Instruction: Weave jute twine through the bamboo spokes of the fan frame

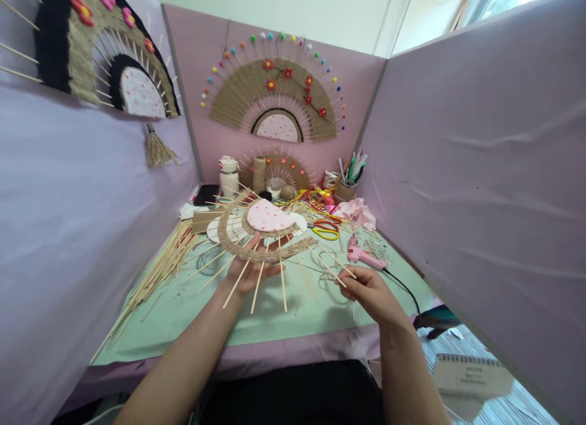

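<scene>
My left hand [256, 266] supports a half-made fan [270, 249] from below, its fingers behind the thin wooden sticks that spread outward. The fan has a pink, red-dotted half-round centre [269, 216] and woven bands of brown twine around it. To the right, my right hand [366, 289] is closed, thumb and fingers pinched at the tips of two of the fan's sticks [330, 271]. Loose twine [327, 278] lies on the table behind these sticks; whether the fingers also hold twine cannot be made out.
Loose sticks [155, 269] lie along the left. A pink glue gun [366, 255] with a black cord, yellow-handled scissors [326, 231] and crumpled pink cloth [358, 213] are at right. Behind stand a white bottle [229, 179] and a tool cup [347, 192]. Finished fans [274, 86] hang on partitions.
</scene>
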Available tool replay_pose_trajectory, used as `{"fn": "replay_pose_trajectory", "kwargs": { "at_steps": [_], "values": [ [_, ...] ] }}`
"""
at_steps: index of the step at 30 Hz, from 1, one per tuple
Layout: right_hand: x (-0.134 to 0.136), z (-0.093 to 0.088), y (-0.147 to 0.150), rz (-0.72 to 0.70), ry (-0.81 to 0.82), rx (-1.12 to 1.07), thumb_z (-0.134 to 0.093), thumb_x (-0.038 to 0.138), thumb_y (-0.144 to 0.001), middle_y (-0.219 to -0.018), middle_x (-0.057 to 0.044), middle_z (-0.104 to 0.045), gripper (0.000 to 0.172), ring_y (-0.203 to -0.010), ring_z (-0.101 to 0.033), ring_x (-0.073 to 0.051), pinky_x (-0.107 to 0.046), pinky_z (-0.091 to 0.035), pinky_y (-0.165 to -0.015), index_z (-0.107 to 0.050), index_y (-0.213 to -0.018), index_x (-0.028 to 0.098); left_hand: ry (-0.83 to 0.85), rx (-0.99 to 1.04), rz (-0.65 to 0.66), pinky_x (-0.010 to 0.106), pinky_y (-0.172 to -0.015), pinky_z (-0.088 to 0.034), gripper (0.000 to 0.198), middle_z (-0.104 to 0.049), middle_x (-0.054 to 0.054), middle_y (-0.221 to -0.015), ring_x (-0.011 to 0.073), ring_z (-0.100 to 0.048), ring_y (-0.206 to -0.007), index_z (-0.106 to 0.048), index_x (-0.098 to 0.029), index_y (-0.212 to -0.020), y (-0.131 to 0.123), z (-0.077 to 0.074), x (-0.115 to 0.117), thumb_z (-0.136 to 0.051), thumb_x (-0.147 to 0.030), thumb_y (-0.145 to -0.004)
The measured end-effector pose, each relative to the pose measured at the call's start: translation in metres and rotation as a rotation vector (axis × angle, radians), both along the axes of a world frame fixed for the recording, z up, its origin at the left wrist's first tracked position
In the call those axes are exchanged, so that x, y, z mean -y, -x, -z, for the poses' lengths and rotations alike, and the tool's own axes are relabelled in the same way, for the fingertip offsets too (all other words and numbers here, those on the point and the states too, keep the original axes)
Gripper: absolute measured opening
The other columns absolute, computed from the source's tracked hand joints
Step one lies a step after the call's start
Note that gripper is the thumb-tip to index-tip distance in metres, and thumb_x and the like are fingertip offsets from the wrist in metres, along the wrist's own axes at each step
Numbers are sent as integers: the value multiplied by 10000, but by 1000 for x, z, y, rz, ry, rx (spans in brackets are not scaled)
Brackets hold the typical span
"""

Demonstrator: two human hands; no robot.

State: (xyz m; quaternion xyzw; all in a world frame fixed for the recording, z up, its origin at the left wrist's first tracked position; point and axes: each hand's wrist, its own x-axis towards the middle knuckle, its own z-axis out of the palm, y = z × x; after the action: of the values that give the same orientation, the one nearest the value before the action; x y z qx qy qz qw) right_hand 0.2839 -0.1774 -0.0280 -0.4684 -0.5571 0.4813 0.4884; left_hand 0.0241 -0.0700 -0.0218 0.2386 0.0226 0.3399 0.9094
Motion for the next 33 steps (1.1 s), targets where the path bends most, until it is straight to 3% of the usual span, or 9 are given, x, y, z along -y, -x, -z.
{"fn": "replay_pose_trajectory", "kwargs": {
  "at_steps": [8, 17, 24, 29, 33],
  "values": [
    [-11, 13, 9, 56, 24, -85, -640, 401, -803, -547, 31, -443, 277, -510, -346, -77, -234, -231, -496, -585, -689, 155, -16, 37, -68, 426, -720, -593, 475, -539, 153, -1332, 296, -586, -1128, -376, -248, -1417, -3, 4, 2, -225, -340, -976],
    [-12, 4, 14, 111, 63, -8, -616, 421, -800, -525, 42, -429, 293, -497, -322, -80, -235, -231, -486, -565, -679, 159, -21, 3, -63, 381, -707, -595, 489, -518, 157, -1354, 303, -551, -1174, -342, -240, -1437, -6, -3, 8, -221, -349, -976],
    [-10, 7, 10, 83, 30, -16, -654, 426, -769, -555, 32, -451, 294, -520, -369, -81, -222, -276, -488, -581, -702, 150, 32, -29, -194, 397, -800, -567, 464, -567, 147, -1301, 272, -595, -1122, -388, -230, -1416, -7, 0, 7, -276, -307, -973],
    [1, -4, 3, 49, 27, 4, -726, 373, -700, -613, 10, -533, 246, -526, -431, -82, -219, -347, -493, -639, -756, 150, 55, -38, -233, 458, -910, -508, 460, -558, 153, -1313, 280, -585, -1137, -400, -226, -1410, -7, 0, 5, -304, -309, -968],
    [15, -19, 6, 26, -8, 15, -709, 348, -729, -625, -10, -594, 197, -549, -519, -105, -236, -427, -522, -671, -781, 162, 48, -32, -249, 445, -921, -504, 466, -562, 152, -1309, 282, -566, -1163, -382, -222, -1418, -7, 1, 5, -314, -308, -966]
  ]
}}
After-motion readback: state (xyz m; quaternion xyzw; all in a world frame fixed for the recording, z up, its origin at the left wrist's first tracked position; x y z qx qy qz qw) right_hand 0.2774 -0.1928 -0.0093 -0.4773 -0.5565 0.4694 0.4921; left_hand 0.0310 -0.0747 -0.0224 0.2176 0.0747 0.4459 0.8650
